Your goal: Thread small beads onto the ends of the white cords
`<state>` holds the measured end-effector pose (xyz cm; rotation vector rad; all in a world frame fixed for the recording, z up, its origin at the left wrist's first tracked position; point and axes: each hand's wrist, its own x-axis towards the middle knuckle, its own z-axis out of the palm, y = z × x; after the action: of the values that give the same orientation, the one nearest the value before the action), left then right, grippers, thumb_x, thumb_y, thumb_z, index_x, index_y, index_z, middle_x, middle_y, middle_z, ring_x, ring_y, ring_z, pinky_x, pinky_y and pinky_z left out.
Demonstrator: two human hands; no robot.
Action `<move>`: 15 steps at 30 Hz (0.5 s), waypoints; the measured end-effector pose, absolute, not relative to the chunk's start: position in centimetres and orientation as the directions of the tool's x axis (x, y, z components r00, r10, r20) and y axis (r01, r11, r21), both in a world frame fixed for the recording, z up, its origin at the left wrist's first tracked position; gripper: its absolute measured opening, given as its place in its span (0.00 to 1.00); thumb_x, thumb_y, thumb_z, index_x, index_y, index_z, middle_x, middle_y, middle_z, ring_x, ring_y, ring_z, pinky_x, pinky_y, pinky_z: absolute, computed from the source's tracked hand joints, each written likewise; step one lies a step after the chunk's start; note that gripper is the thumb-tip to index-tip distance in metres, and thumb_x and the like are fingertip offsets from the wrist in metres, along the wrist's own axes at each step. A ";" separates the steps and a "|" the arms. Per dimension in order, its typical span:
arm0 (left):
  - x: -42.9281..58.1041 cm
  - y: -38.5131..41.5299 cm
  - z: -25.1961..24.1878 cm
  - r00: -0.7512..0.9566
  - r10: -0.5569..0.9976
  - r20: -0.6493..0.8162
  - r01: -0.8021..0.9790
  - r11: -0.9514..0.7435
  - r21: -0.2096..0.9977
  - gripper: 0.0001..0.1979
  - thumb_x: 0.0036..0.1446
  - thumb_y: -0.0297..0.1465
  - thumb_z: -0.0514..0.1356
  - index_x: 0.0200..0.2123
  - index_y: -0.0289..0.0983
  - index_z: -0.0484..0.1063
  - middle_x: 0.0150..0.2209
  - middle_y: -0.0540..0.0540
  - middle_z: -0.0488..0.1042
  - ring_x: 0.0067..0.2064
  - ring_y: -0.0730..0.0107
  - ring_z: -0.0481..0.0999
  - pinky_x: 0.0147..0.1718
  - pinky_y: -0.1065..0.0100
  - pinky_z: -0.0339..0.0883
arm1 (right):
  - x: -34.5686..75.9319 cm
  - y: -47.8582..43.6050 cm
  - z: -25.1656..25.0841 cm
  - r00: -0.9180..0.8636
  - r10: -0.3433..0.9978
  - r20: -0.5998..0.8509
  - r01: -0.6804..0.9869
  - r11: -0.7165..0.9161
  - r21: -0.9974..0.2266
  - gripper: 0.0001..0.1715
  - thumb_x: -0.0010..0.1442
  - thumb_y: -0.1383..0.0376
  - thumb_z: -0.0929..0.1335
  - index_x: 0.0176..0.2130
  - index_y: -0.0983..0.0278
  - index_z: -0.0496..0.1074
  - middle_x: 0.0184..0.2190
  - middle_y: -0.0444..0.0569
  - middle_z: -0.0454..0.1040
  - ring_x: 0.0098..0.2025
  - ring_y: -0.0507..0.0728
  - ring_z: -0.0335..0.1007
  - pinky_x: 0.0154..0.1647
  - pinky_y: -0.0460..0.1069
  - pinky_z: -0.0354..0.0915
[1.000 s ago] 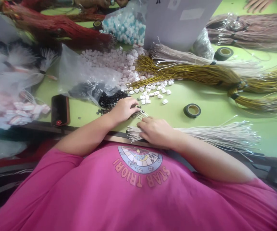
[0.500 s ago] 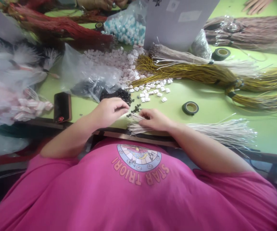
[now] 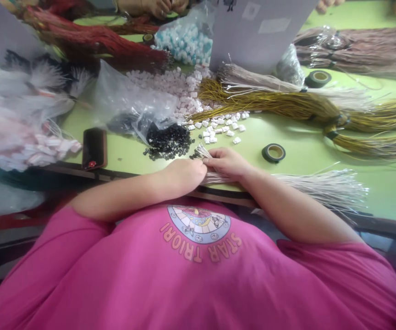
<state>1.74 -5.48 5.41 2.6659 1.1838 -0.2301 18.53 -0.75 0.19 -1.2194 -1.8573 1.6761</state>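
In the head view, white wires [image 3: 202, 151] are gathered over a green worktable [image 3: 304, 153], just to the right of a pile of small black parts [image 3: 170, 143] and slightly nearer the wearer. The wires are pinched between the thumb and fingers of the right hand [image 3: 226, 162], which is closed on them, their tips fanned out toward the pile. The left hand [image 3: 186, 175] is held in front of the pile, curled in close to the right hand; its fingertips are hidden, so whether anything is gripped there cannot be told. A long spread of pale strands [image 3: 325, 183] is laid out well to the right of the pile, partly covered by the right forearm. A clear plastic bag [image 3: 132, 103] is slumped behind the pile, and white connectors [image 3: 215, 129] are scattered behind it and to its right. A phone [image 3: 94, 147] is placed to its left. A roll of tape [image 3: 274, 153] and yellow wires [image 3: 287, 106] are set to its right, and a co-worker's hand [image 3: 159, 8] is seen far behind it.
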 end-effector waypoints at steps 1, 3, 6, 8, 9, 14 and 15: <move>2.6 -5.2 5.1 0.645 0.716 -0.268 0.759 -0.640 0.117 0.15 0.58 0.22 0.45 0.37 0.29 0.71 0.35 0.40 0.74 0.35 0.65 0.74 0.32 0.67 0.66 | 18.4 -0.8 0.2 -0.536 0.801 -0.267 0.357 -0.071 -0.931 0.16 0.53 0.55 0.65 0.29 0.66 0.70 0.23 0.42 0.67 0.27 0.50 0.59 0.31 0.47 0.56; 3.9 -4.8 4.3 0.615 0.731 -0.295 0.779 -0.620 0.088 0.16 0.57 0.19 0.44 0.39 0.28 0.71 0.35 0.38 0.74 0.37 0.63 0.75 0.33 0.66 0.66 | 18.3 -1.1 0.2 -0.475 0.849 -0.232 0.377 -0.041 -0.925 0.17 0.54 0.55 0.64 0.25 0.66 0.68 0.20 0.41 0.65 0.25 0.49 0.57 0.29 0.46 0.55; 4.4 -5.2 3.0 0.657 0.702 -0.274 0.740 -0.670 0.060 0.17 0.56 0.19 0.44 0.38 0.27 0.72 0.33 0.37 0.74 0.35 0.60 0.75 0.30 0.64 0.67 | 18.3 -1.2 0.4 -0.396 0.902 -0.169 0.369 -0.012 -0.929 0.17 0.54 0.58 0.65 0.21 0.65 0.63 0.17 0.40 0.60 0.22 0.47 0.53 0.25 0.45 0.51; 4.2 -5.7 2.4 0.719 0.661 -0.214 0.680 -0.733 0.022 0.16 0.56 0.20 0.44 0.36 0.28 0.72 0.31 0.36 0.73 0.32 0.60 0.75 0.25 0.64 0.65 | 18.6 -1.0 0.5 -0.310 0.937 -0.161 0.287 -0.069 -0.955 0.16 0.54 0.60 0.65 0.20 0.65 0.61 0.15 0.39 0.58 0.20 0.46 0.50 0.22 0.45 0.48; 4.0 -5.9 2.1 0.749 0.639 -0.178 0.648 -0.761 -0.005 0.16 0.56 0.20 0.44 0.35 0.28 0.71 0.30 0.36 0.72 0.31 0.60 0.74 0.23 0.65 0.64 | 18.7 -0.7 0.4 -0.248 0.952 -0.177 0.221 -0.122 -0.968 0.15 0.53 0.61 0.66 0.20 0.65 0.61 0.15 0.39 0.57 0.18 0.46 0.49 0.20 0.45 0.47; 3.1 -6.1 1.0 0.849 0.522 -0.076 0.516 -0.852 -0.087 0.16 0.57 0.20 0.42 0.34 0.29 0.69 0.28 0.37 0.71 0.28 0.61 0.73 0.20 0.66 0.62 | 19.6 0.7 0.1 -0.001 0.953 -0.305 -0.153 -0.301 -0.941 0.07 0.47 0.67 0.68 0.22 0.65 0.64 0.14 0.39 0.59 0.17 0.46 0.52 0.17 0.44 0.48; 3.0 -6.1 0.9 0.858 0.509 -0.064 0.503 -0.859 -0.092 0.16 0.57 0.20 0.42 0.34 0.29 0.69 0.28 0.38 0.70 0.28 0.61 0.73 0.20 0.66 0.62 | 19.8 1.0 0.0 0.018 0.946 -0.322 -0.198 -0.313 -0.929 0.06 0.46 0.68 0.69 0.22 0.65 0.65 0.13 0.39 0.60 0.17 0.46 0.53 0.17 0.44 0.49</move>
<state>2.96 -6.07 0.86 3.0978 0.8452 -0.1386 19.83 0.99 0.05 -1.3128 -0.8554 1.4883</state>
